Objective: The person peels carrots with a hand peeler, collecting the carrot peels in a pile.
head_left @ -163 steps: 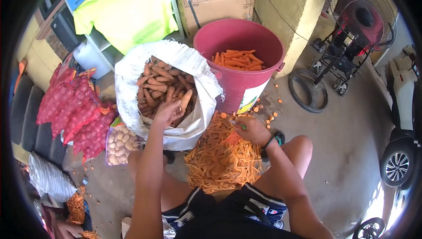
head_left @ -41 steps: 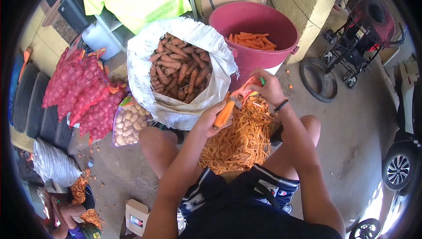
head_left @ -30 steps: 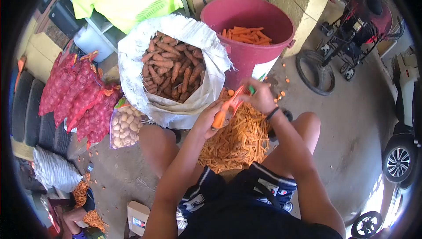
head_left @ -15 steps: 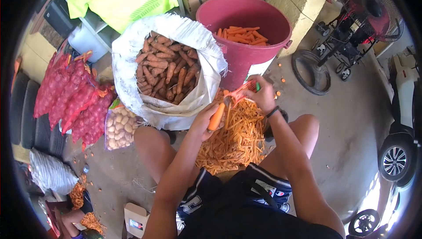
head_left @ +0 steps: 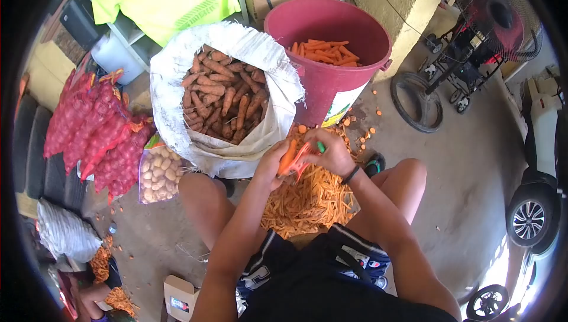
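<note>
My left hand [head_left: 271, 164] is closed around an orange carrot [head_left: 288, 157], which points up and away from me. My right hand [head_left: 333, 155] grips a red-orange peeler [head_left: 299, 163] with a bit of green at its handle end. The peeler lies against the carrot, and its blade is too small to make out. Beneath both hands spreads a heap of carrot peelings [head_left: 310, 206], between my legs. Just beyond my left hand stands a white sack [head_left: 204, 144] of unpeeled, dirt-covered carrots [head_left: 225, 94].
A maroon bin [head_left: 331, 88] holding peeled carrots [head_left: 325, 51] stands behind the heap. Red net bags of onions [head_left: 100, 132] and a bag of potatoes [head_left: 158, 174] lie left. A fan [head_left: 497, 14] stands right. Carrot bits dot the floor; another person's leg [head_left: 92, 299] shows lower left.
My right hand has drawn the peeler toward me and left, from beyond the carrot's tip down along it. My left hand has tilted the carrot slightly and shifted little.
</note>
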Demonstrator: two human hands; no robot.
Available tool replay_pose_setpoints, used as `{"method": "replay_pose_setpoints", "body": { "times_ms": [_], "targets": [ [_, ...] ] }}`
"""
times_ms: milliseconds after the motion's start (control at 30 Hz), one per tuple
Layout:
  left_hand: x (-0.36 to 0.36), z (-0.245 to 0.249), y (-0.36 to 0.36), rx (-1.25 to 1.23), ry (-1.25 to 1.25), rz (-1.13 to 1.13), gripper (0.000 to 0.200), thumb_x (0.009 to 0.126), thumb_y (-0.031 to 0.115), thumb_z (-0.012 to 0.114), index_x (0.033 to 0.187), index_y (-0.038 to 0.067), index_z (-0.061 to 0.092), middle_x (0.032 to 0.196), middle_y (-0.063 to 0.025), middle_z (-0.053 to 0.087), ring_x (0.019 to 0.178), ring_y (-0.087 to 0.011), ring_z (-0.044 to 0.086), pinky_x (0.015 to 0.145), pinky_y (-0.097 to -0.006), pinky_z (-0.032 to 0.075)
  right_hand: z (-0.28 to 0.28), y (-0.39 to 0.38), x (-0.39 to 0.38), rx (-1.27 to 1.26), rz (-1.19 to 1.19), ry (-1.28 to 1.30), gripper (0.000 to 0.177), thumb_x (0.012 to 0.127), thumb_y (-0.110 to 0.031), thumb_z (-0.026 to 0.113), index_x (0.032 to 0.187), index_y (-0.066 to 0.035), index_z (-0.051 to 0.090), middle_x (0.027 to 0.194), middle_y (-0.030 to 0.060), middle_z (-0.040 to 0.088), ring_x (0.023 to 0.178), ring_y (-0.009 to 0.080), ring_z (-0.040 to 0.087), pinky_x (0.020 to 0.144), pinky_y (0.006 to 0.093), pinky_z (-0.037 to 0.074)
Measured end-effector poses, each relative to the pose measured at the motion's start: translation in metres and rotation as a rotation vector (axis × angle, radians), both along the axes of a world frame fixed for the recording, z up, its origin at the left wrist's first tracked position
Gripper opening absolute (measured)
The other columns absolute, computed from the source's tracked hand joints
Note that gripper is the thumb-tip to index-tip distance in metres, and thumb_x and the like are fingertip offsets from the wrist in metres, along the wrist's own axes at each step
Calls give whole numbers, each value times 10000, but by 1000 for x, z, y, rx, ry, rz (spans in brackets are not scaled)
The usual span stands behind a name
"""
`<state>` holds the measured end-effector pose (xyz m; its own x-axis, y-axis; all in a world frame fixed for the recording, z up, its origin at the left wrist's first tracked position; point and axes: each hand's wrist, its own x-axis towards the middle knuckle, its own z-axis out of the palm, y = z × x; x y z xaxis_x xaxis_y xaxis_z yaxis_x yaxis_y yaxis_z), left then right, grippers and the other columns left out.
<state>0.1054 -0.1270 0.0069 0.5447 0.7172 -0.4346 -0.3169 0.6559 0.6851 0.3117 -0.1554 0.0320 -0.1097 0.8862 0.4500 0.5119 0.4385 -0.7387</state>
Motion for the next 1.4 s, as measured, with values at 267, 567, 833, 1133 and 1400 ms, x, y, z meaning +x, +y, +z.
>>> {"method": "replay_pose_setpoints", "body": {
  "times_ms": [267,567,833,1133,1400],
  "targets": [
    [-7,-11,-3,9,-54,-6,301,1056,275,498,1262,67,565,1036,-40,634,857,-119,627,676,-289,543,-23,24,40,-19,-198,46,465,715,-203,907,1057,-13,656,931,119,703,765,199,681,684,327,553],
    [-9,-9,-13,5,-22,-19,286,1060,278,497,1231,64,581,983,-49,646,825,-125,645,653,-282,536,-9,20,45,-134,-341,44,446,717,-196,906,1042,-16,661,859,104,697,736,190,665,676,326,557],
    [-7,-7,-19,45,88,-21,305,1064,286,488,1243,50,562,978,-49,638,806,-145,637,643,-288,544,-19,13,34,-23,-235,-6,506,690,-214,917,1091,-47,657,899,110,685,752,220,664,689,343,543],
    [-5,-11,-10,47,-24,30,260,1055,245,513,1253,83,556,977,-49,633,803,-129,629,607,-293,537,-6,-4,5,-28,-40,-1,505,701,-196,913,1112,-53,659,909,76,671,776,181,655,712,330,550],
    [4,15,-14,-13,137,96,265,1054,245,513,1262,85,550,963,-38,634,745,-122,626,606,-280,543,-2,-10,0,-22,-2,15,487,694,-223,920,1068,-37,670,974,107,699,861,188,669,747,337,542]
  ]
}}
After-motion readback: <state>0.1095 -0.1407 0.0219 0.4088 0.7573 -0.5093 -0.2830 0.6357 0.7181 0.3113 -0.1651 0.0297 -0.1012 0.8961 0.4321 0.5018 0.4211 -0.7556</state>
